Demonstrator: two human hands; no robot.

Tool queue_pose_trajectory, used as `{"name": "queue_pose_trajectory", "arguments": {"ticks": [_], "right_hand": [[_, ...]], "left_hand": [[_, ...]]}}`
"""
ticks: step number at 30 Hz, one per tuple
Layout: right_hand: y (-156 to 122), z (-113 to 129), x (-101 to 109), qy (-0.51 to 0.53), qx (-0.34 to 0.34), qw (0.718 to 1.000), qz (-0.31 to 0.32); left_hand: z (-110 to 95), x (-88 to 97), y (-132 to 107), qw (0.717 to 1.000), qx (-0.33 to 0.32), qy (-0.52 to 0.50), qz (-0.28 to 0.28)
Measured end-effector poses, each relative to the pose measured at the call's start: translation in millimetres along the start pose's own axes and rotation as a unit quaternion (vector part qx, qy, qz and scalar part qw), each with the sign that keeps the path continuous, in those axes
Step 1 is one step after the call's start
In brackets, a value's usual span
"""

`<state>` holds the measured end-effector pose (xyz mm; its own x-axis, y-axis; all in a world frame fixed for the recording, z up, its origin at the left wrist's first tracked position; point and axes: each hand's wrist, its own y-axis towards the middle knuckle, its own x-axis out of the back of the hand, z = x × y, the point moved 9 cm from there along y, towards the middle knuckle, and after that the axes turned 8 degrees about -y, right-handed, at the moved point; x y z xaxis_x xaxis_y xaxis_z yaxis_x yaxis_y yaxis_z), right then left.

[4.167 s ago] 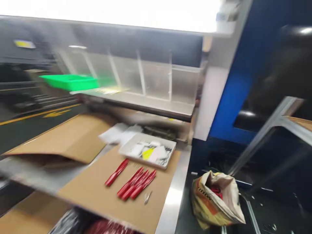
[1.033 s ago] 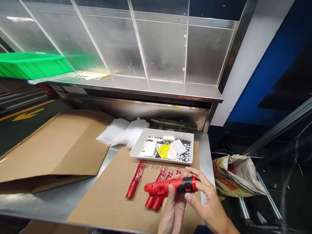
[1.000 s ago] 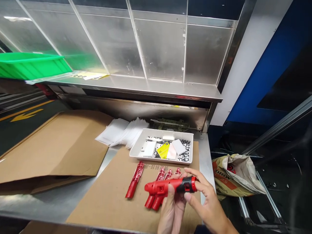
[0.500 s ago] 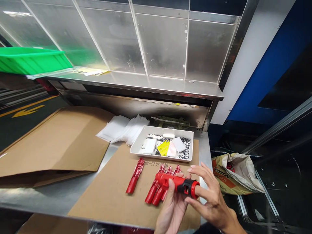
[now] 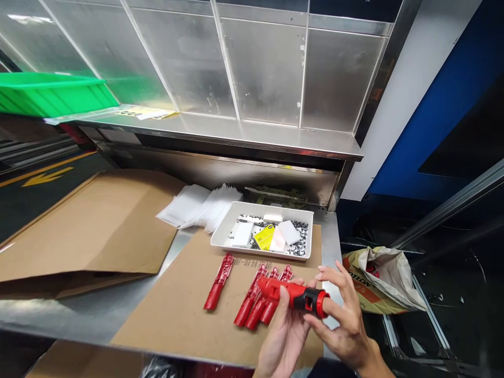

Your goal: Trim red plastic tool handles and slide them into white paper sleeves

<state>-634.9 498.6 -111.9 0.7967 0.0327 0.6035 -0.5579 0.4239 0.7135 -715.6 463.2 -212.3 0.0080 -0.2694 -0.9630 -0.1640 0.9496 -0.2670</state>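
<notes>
Both hands hold a red plastic tool with a black band (image 5: 296,295) above the lower right of a cardboard sheet (image 5: 185,310). My left hand (image 5: 284,336) wraps its body from below, thumb on top. My right hand (image 5: 342,320) pinches the round red end with its fingertips. Three red plastic pieces (image 5: 255,305) lie side by side on the cardboard just left of my hands. A single red piece (image 5: 219,281) lies apart, further left.
A white tray (image 5: 232,224) of small dark parts, white cards and a yellow tag stands behind the red pieces. White bags (image 5: 197,206) are fanned beside it. A folded cardboard box (image 5: 90,231) lies left. A green bin (image 5: 51,94) sits on the steel shelf. A crumpled sack (image 5: 378,283) sits right, below the bench.
The tool has tilted, its round end lower and nearer my right hand, and my right fingers have shifted on that end. The view moved from a blurred sweep to the bench.
</notes>
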Motion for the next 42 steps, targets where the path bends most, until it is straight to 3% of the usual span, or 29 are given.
{"name": "queue_pose_trajectory", "arguments": {"ticks": [5,9,11,13,16,21,26,30,32,34,36,38,40,42], "right_hand": [[-11.4,-17.1,-14.6,0.116,-0.165,0.976,0.080],[-20.5,-23.1,-30.6,0.242,-0.273,0.921,0.135],[-21.3,-26.9,-31.2,0.239,-0.291,0.918,0.120],[-16.4,-26.8,-23.2,0.194,-0.253,0.945,0.078],[-7.5,-16.8,-4.4,0.107,-0.129,0.986,0.009],[-2.3,-8.0,9.7,0.018,0.004,1.000,0.000],[-2.1,-5.6,6.9,-0.028,0.037,0.998,0.029],[-6.7,-13.1,5.2,-0.009,0.006,0.999,0.040],[-14.9,-34.7,4.3,0.027,-0.066,0.996,0.045],[-32.5,-71.0,-1.6,0.042,-0.189,0.979,0.061],[-56.6,-104.9,-14.6,0.031,-0.290,0.952,0.093],[-78.2,-123.4,-38.7,0.021,-0.328,0.933,0.148],[-96.2,-125.6,-74.0,0.026,-0.327,0.918,0.224],[-111.6,-117.0,-112.6,0.024,-0.322,0.899,0.296]], "left_hand": [[-14.3,11.5,-2.9,0.989,-0.101,0.059,-0.093],[-19.4,8.6,-3.0,0.980,-0.145,0.104,-0.091],[-19.3,7.4,-2.2,0.980,-0.149,0.099,-0.085],[-15.4,7.7,-1.1,0.985,-0.126,0.077,-0.086],[-5.2,7.1,-0.4,0.994,-0.067,0.022,-0.079],[7.3,-1.0,1.0,0.999,-0.001,-0.045,-0.021],[9.2,-0.5,3.3,1.000,0.000,-0.020,-0.009],[-1.8,5.3,1.5,0.997,-0.038,0.064,-0.037],[-24.0,-0.2,-1.5,0.966,-0.112,0.227,-0.045],[-50.6,-14.9,-7.0,0.884,-0.198,0.421,-0.055],[-70.8,-29.9,-11.0,0.803,-0.246,0.540,-0.060],[-84.9,-40.9,-13.0,0.753,-0.270,0.598,-0.047],[-97.9,-46.7,-17.0,0.712,-0.304,0.631,-0.039],[-109.7,-44.6,-22.5,0.701,-0.335,0.627,-0.051]]}}
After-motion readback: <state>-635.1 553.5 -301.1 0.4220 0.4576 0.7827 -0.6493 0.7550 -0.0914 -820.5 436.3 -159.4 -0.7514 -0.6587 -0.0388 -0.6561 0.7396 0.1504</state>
